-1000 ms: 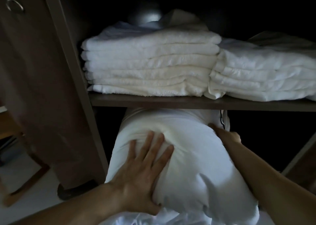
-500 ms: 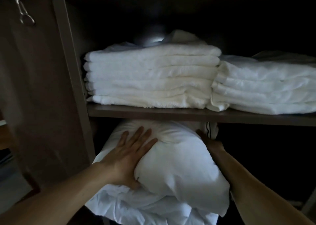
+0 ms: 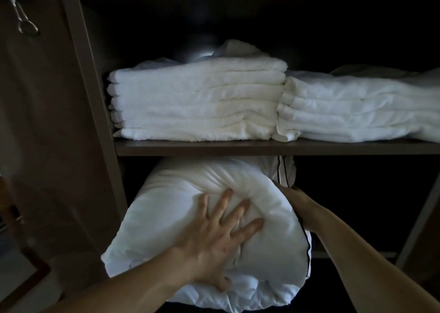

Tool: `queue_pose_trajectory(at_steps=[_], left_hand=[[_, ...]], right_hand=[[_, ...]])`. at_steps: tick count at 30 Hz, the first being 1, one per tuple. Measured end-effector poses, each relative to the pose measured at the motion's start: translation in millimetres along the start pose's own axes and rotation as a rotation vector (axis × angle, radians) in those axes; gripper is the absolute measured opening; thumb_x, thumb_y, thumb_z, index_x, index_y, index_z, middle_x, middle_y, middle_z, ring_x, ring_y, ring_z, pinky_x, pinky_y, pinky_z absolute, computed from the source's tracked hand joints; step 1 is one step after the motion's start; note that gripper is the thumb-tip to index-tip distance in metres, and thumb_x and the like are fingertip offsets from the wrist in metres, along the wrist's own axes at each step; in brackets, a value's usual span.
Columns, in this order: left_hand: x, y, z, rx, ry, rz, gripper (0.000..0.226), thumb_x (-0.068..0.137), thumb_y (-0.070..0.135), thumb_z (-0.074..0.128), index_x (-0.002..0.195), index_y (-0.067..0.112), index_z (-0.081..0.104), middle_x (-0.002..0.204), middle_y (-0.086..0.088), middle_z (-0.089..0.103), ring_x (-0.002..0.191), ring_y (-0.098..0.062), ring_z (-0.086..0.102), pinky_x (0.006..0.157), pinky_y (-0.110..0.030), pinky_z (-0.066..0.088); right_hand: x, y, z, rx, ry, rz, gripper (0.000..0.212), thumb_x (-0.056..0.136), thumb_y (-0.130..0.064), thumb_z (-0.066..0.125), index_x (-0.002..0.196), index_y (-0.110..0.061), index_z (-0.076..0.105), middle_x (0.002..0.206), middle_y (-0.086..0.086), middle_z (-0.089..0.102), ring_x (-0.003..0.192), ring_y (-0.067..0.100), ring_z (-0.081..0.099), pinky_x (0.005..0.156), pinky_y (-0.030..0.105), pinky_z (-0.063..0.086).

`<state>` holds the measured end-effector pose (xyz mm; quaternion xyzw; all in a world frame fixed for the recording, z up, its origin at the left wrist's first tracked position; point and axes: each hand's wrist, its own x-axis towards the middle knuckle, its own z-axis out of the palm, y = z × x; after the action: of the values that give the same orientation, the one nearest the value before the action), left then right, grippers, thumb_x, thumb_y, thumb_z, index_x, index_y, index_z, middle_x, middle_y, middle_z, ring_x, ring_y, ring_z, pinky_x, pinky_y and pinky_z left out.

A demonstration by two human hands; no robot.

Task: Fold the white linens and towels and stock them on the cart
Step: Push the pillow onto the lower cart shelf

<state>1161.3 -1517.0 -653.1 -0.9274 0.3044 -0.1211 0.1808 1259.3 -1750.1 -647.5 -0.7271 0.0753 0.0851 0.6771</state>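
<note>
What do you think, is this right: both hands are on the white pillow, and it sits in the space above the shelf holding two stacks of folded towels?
Not quite. In the head view the left hand and right hand are on the white pillow, but it sits below the shelf holding the two stacks of folded towels, not above it.

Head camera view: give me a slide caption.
Left hand presses a white pillow, right hand at its side, under the shelf of folded towel stacks.
</note>
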Motion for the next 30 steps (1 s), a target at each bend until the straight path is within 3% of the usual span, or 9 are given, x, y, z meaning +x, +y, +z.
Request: queue_pose_trajectory(at_steps=[4,8,12,16,19,23,25,28,30], left_hand=[[-3.7,-3.7,6.9,0.042,-0.022,0.068,0.138,0.057,0.078,0.069,0.149,0.040,-0.027,0.160,-0.002,-0.024,0.142,-0.047,-0.027,0.100,-0.075,-0.015],[-2.8,-4.7,10.7,0.051,-0.005,0.111,0.124,0.066,0.075,0.065,0.151,0.042,-0.020,0.163,-0.001,-0.016,0.142,-0.049,-0.025,0.099,-0.075,-0.016],[-4.2,-14.2,4.7,0.063,0.017,0.149,0.110,0.076,0.067,0.061,0.150,0.040,-0.015,0.160,0.004,-0.026,0.142,-0.041,-0.031,0.108,-0.071,-0.010],[-27.8,-30.1,-6.7,0.108,0.092,0.123,0.106,0.079,0.069,0.059,0.156,0.027,0.000,0.165,-0.005,-0.011,0.150,-0.032,-0.013,0.114,-0.065,0.013],[-49.5,-27.1,0.5,0.186,0.146,0.080,0.114,0.064,0.075,0.068,0.154,0.017,0.028,0.162,-0.020,0.014,0.147,-0.046,0.012,0.105,-0.072,0.028],[-70.8,-12.6,32.8,0.206,0.131,0.056,0.133,0.045,0.076,0.076,0.156,0.025,0.022,0.162,-0.024,0.011,0.144,-0.054,0.012,0.104,-0.079,0.015],[-68.5,-10.6,42.1,0.225,0.082,0.049,0.132,0.047,0.075,0.076,0.156,0.028,0.019,0.162,-0.022,0.013,0.144,-0.054,0.015,0.101,-0.080,0.021],[-47.6,-12.9,49.8,0.245,0.158,0.049,0.101,0.072,0.066,0.058,0.157,0.029,0.017,0.160,-0.022,0.018,0.141,-0.054,0.023,0.097,-0.080,0.029],[-30.3,-18.9,54.3,0.248,0.269,0.018,0.060,0.100,0.048,0.026,0.156,0.029,0.018,0.160,-0.022,0.020,0.141,-0.053,0.025,0.098,-0.080,0.028]], right_hand=[[-31.6,16.2,-1.5,0.005,0.067,-0.133,0.136,0.033,-0.078,0.085,0.150,-0.036,0.031,0.138,-0.001,0.055,0.105,0.019,0.067,0.092,0.043,0.056],[-69.6,27.0,17.9,-0.580,0.146,-0.505,0.106,0.043,-0.101,0.053,0.135,-0.076,0.006,0.157,-0.020,0.014,0.142,0.023,0.033,0.108,0.051,0.041],[-71.8,31.0,21.5,-1.046,0.113,-0.622,0.089,0.058,-0.102,0.021,0.137,-0.072,-0.010,0.156,-0.027,-0.018,0.151,0.033,0.002,0.117,0.056,0.024],[-66.6,47.1,10.9,-1.080,0.035,-0.536,0.085,0.067,-0.096,0.021,0.142,-0.068,-0.007,0.154,-0.025,-0.031,0.150,0.032,-0.018,0.120,0.058,0.014],[-73.9,68.0,2.5,-1.035,-0.062,-0.616,0.104,0.060,-0.100,0.038,0.144,-0.064,-0.012,0.153,-0.022,-0.040,0.145,0.029,-0.031,0.119,0.060,0.007],[-77.7,94.3,-9.7,-1.198,-0.117,-0.708,0.141,0.042,-0.105,0.047,0.151,-0.045,-0.019,0.158,-0.005,-0.037,0.145,0.031,-0.033,0.117,0.061,0.006],[-76.0,100.7,-6.4,-1.359,-0.129,-0.678,0.149,0.042,-0.104,0.049,0.149,-0.037,-0.029,0.155,0.004,-0.041,0.143,0.036,-0.036,0.116,0.059,0.003],[-62.7,95.7,1.5,-1.474,-0.002,-0.709,0.143,0.054,-0.090,0.060,0.156,-0.017,-0.007,0.161,0.027,-0.010,0.145,0.056,-0.005,0.105,0.067,0.036],[-44.8,85.1,5.0,-1.475,0.047,-0.713,0.137,0.065,-0.079,0.066,0.156,-0.013,-0.012,0.160,0.029,-0.011,0.143,0.058,-0.005,0.106,0.064,0.040]])
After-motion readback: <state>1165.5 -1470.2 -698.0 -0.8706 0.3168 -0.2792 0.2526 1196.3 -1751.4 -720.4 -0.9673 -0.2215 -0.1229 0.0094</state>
